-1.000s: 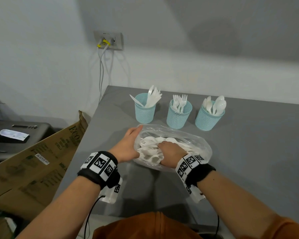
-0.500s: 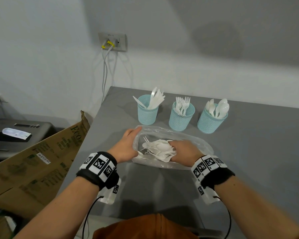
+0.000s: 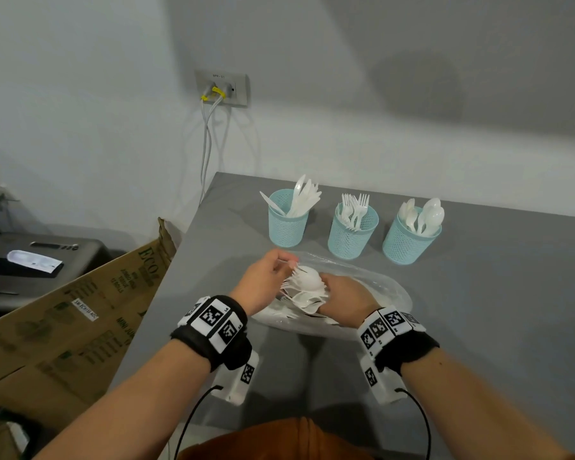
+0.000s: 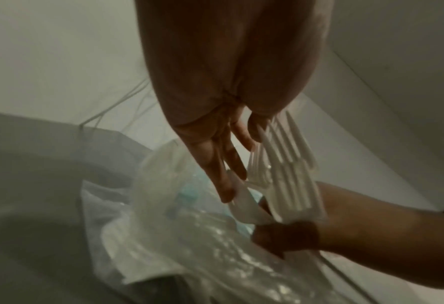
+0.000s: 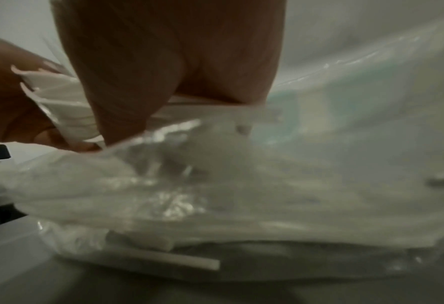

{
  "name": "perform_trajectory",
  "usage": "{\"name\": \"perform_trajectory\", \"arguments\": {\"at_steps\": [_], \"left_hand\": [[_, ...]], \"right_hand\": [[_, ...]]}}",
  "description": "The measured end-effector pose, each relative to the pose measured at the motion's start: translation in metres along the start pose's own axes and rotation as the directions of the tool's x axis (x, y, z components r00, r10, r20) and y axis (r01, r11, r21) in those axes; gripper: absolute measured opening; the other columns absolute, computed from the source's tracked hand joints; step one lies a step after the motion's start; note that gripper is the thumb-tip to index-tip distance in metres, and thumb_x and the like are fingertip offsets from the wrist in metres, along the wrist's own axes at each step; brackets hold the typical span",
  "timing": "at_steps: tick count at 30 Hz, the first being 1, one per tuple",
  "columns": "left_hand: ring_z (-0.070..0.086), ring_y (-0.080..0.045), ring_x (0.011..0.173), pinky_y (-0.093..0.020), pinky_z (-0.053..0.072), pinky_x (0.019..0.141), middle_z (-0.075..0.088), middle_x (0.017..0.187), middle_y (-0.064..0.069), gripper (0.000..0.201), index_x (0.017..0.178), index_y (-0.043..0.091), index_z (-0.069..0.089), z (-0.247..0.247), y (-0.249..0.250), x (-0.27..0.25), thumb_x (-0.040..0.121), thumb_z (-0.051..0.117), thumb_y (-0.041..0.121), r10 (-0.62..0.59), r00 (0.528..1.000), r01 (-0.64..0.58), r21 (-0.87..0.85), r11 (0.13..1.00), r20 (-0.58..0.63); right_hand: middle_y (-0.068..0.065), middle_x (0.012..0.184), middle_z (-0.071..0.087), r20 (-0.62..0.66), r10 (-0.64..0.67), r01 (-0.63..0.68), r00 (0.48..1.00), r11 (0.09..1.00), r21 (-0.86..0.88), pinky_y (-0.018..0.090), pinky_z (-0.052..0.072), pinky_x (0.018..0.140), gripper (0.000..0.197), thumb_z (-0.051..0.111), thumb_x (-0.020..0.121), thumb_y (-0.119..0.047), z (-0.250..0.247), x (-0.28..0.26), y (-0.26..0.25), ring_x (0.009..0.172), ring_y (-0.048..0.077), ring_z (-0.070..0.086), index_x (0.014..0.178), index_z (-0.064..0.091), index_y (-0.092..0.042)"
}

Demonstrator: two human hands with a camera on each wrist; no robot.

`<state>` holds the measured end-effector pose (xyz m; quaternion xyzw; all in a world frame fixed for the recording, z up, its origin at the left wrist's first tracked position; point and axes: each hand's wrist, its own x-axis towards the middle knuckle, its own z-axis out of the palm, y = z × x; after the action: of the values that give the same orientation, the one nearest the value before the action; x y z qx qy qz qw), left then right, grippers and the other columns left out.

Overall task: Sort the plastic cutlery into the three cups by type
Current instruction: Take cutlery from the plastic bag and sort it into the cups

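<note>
Nearest to the person, both hands are busy over the clear plastic bag (image 3: 372, 293) that lies on the grey bench (image 3: 478, 310) near its left edge. The right hand (image 3: 344, 302) is clamped round a mixed bundle of cutlery (image 3: 307, 287), spoon bowls and fork tines fanning out toward the left. The left hand (image 3: 263, 280) meets that bundle from the other side; its fingertips (image 4: 226, 195) are at the fork heads, the thumb and a finger seeming to pinch one piece to draw it free, though the grip is partly hidden and I would not swear to which piece. More white handles show through the bag beneath, so the stock is not used up.

Further back, toward the far edge of the bench, three blue mesh cups stand in a row, well apart from the hands. The left cup (image 3: 284, 224) holds knives, the middle cup (image 3: 352, 235) forks, the right cup (image 3: 409, 242) spoons, each with several pieces upright and none looking mixed.

I would put the task around the middle: the sorting scheme is set and each cup started, but the handful in the right hand and whatever remains in the bag are yet to be separated and dropped in.
</note>
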<state>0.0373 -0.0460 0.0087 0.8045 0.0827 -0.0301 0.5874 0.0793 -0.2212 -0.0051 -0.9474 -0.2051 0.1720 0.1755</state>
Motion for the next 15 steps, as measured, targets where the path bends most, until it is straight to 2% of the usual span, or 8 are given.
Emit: {"name": "perform_trajectory", "arguments": {"at_steps": [3,5,7,8,10,12,13,15], "left_hand": [[0.064,-0.023,0.096,-0.045,0.052,0.089,0.065,0.111,-0.008,0.013,0.103,0.026,0.057,0.004,0.008,-0.001,0.098,0.046,0.028,0.004,1.0,-0.004,0.002,1.0,-0.009],[0.063,-0.018,0.087,-0.041,0.055,0.081,0.064,0.112,-0.006,0.016,0.11,0.023,0.055,0.004,0.012,-0.002,0.1,0.042,0.023,0.046,0.998,-0.048,-0.069,0.996,-0.039],[0.06,-0.012,0.079,-0.03,0.057,0.07,0.06,0.114,0.001,0.02,0.116,0.019,0.049,0.001,0.014,-0.003,0.102,0.035,0.013,0.042,0.997,-0.057,-0.227,0.972,-0.07],[0.059,-0.012,0.081,-0.027,0.057,0.068,0.056,0.116,0.002,0.024,0.118,0.018,0.045,0.0,0.014,-0.003,0.102,0.032,0.006,0.01,0.997,-0.034,-0.315,0.949,-0.077],[0.059,-0.014,0.088,-0.031,0.056,0.072,0.05,0.119,-0.002,0.036,0.12,0.018,0.041,-0.002,0.011,-0.002,0.096,0.031,-0.008,-0.053,0.996,0.022,-0.392,0.92,-0.067],[0.06,-0.013,0.094,-0.033,0.053,0.078,0.05,0.123,-0.004,0.044,0.123,0.013,0.042,0.0,0.005,-0.002,0.088,0.04,-0.015,-0.061,0.998,0.061,-0.269,0.961,0.009],[0.059,-0.013,0.098,-0.033,0.052,0.082,0.052,0.125,-0.004,0.049,0.128,0.01,0.043,0.001,0.004,-0.003,0.084,0.049,-0.013,-0.046,0.996,0.057,-0.143,0.988,0.082],[0.056,-0.012,0.11,-0.029,0.048,0.094,0.057,0.125,-0.002,0.06,0.131,0.013,0.045,0.007,0.007,-0.005,0.077,0.067,0.0,0.0,0.977,-0.014,0.065,0.998,0.212]], "right_hand": [[-0.001,0.105,0.071,-0.016,-0.006,0.007,1.0,0.998,0.062,0.035,0.052,0.084,0.047,0.069,0.074,-0.044,0.004,0.003,-0.003,0.096,0.022,0.066,0.117,0.058,-0.028],[-0.001,0.104,0.071,-0.032,0.0,0.005,0.999,0.987,0.163,0.034,0.052,0.085,0.042,0.072,0.075,-0.035,0.0,0.003,-0.004,0.095,0.021,0.066,0.114,0.061,-0.024],[-0.002,0.103,0.07,-0.066,-0.015,0.031,0.998,0.967,0.254,0.03,0.049,0.085,0.038,0.07,0.078,-0.02,-0.007,0.003,-0.005,0.095,0.019,0.064,0.115,0.062,-0.016],[-0.002,0.102,0.067,-0.091,-0.029,0.054,0.995,0.957,0.284,0.028,0.046,0.084,0.036,0.068,0.08,-0.014,-0.012,0.003,-0.007,0.093,0.017,0.062,0.115,0.061,-0.012],[0.0,0.095,0.064,-0.165,-0.026,0.082,0.986,0.937,0.339,0.026,0.042,0.08,0.03,0.065,0.081,-0.01,-0.023,0.006,-0.013,0.086,0.016,0.058,0.11,0.062,-0.006],[-0.002,0.091,0.066,-0.249,0.015,0.098,0.968,0.895,0.435,0.024,0.042,0.077,0.023,0.066,0.084,-0.018,-0.031,0.007,-0.021,0.082,0.013,0.059,0.104,0.064,-0.006],[-0.002,0.092,0.069,-0.274,0.034,0.112,0.961,0.859,0.499,0.024,0.044,0.076,0.023,0.066,0.086,-0.023,-0.034,0.007,-0.028,0.083,0.012,0.061,0.103,0.066,-0.008],[-0.001,0.094,0.072,-0.297,0.038,0.161,0.954,0.771,0.616,0.022,0.049,0.077,0.022,0.067,0.087,-0.028,-0.038,0.005,-0.043,0.086,0.01,0.065,0.103,0.067,-0.012]]}}
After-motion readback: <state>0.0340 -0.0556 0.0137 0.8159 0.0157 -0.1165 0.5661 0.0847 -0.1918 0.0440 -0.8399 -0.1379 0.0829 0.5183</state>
